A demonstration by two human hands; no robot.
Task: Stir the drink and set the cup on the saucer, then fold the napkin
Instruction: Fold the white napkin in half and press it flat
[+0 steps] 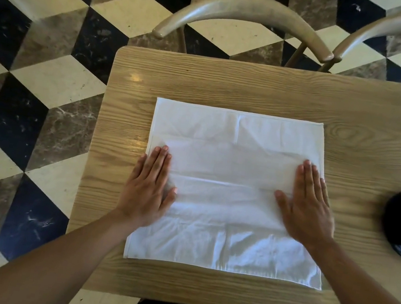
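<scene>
Floor (56,83): stone tiles in black, cream and mottled brown, laid as a cube pattern, running behind and to the left of the napkin's bench.

Bench (256,87): light wood with a strong grain and rounded corners; carries every item listed below.

Napkin (228,203): white cloth, lying flat at the middle of the bench. Its far part is a single layer; a fold edge crosses it from side to side about a third of the way down, and nearer creases run parallel to that. A short upright crease marks the far part near the centre. Hem visible along the near edge.

Left hand (148,185): on the napkin's left edge, palm down, fingers straight and close together, thumb spread toward the napkin's centre. Outer fingers overhang onto bare wood.

Right hand (307,206): on the napkin near its right edge, palm down, fingers straight and close together, thumb spread inward. Both hands press flat; neither pinches the cloth.

Saucer (399,223): black and glossy, well to the right of the napkin, cut off by the frame edge. A pale patch shows at its cut-off side; what it is cannot be told.

Chairs: two curved wooden backrests beyond the napkin, one (243,15) behind it, one (400,28) to the far right.
</scene>
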